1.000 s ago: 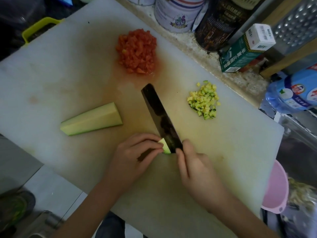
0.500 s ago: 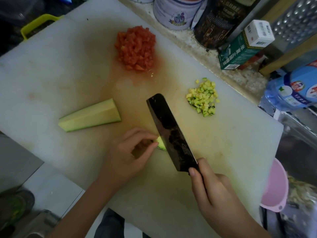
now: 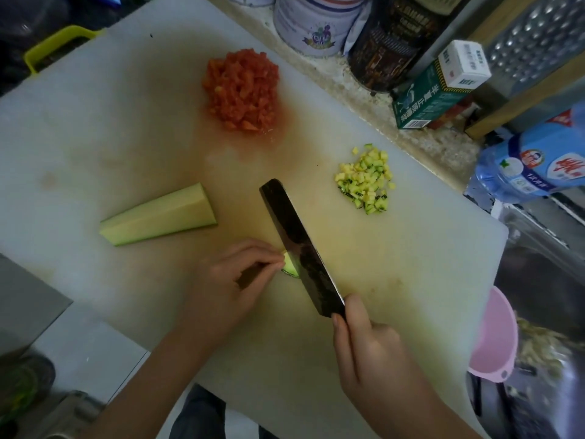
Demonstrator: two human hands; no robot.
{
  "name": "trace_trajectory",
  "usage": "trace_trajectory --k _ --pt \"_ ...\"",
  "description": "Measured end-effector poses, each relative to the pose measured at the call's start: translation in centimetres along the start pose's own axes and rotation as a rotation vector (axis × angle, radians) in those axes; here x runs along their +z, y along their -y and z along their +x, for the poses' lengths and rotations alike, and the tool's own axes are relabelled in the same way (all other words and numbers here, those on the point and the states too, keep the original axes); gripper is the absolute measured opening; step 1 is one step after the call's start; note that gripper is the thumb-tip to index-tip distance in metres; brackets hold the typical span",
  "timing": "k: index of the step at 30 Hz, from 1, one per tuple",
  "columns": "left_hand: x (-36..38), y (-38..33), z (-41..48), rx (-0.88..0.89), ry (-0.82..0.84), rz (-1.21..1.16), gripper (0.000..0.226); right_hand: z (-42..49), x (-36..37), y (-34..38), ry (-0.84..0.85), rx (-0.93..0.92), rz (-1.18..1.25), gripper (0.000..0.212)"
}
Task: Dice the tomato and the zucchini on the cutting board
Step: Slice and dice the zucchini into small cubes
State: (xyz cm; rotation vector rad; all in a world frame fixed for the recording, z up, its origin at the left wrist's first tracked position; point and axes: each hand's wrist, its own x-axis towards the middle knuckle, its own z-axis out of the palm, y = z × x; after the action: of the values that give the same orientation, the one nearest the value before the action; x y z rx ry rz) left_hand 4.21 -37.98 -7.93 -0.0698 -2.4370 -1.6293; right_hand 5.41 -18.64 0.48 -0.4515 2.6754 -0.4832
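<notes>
On the white cutting board (image 3: 95,128) lies a pile of diced tomato (image 3: 242,90) at the back and a small heap of diced zucchini (image 3: 365,180) to the right. A long zucchini wedge (image 3: 158,218) rests at the left. My left hand (image 3: 234,280) pinches a small zucchini piece (image 3: 289,267) against the board. My right hand (image 3: 370,353) grips the handle of a dark cleaver (image 3: 300,245), whose blade stands on that piece right beside my left fingertips. Most of the piece is hidden under my fingers and the blade.
Behind the board stand a white tin (image 3: 316,23), a dark jar (image 3: 395,39) and a green box (image 3: 433,96). A blue bottle (image 3: 531,163) lies at the right, with a pink bowl (image 3: 497,337) below it. A yellow handle (image 3: 60,39) shows at the back left.
The cleaver has slid back toward me along the zucchini piece, with my right hand moving away from my left hand. My left fingers have kept hold of the piece.
</notes>
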Motion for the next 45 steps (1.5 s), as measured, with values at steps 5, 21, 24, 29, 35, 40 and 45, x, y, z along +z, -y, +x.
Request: trace_trajectory --k 5,21,24,29,35,40,45 --pt "0.1 -0.3 0.1 0.019 0.007 0.030 0.019 0.4 0.9 0.2 0.072 0.038 -0.064 0.020" --pt "-0.1 -0.1 0.0 0.018 -0.056 0.009 0.011 0.7 -1.2 -0.8 -0.048 -0.074 0.234 0.011" --pt "0.1 0.1 0.1 0.041 -0.044 0.047 0.008 0.3 -0.6 -0.9 -0.046 -0.079 0.220 0.010" --pt "0.1 0.1 0.0 0.042 -0.034 0.044 0.011 0.2 -0.1 -0.6 -0.065 -0.082 0.185 0.015" --pt "0.0 -0.1 0.0 0.050 -0.024 0.043 0.011 0.2 0.2 -0.1 -0.070 -0.085 0.143 0.013" --pt "0.0 -0.1 0.1 0.052 -0.016 0.058 0.014 0.1 0.6 0.0 -0.074 -0.086 0.068 0.024" --pt "-0.1 0.1 0.1 0.050 0.011 0.052 0.015 0.4 0.4 0.3 -0.044 -0.053 0.025 0.018"
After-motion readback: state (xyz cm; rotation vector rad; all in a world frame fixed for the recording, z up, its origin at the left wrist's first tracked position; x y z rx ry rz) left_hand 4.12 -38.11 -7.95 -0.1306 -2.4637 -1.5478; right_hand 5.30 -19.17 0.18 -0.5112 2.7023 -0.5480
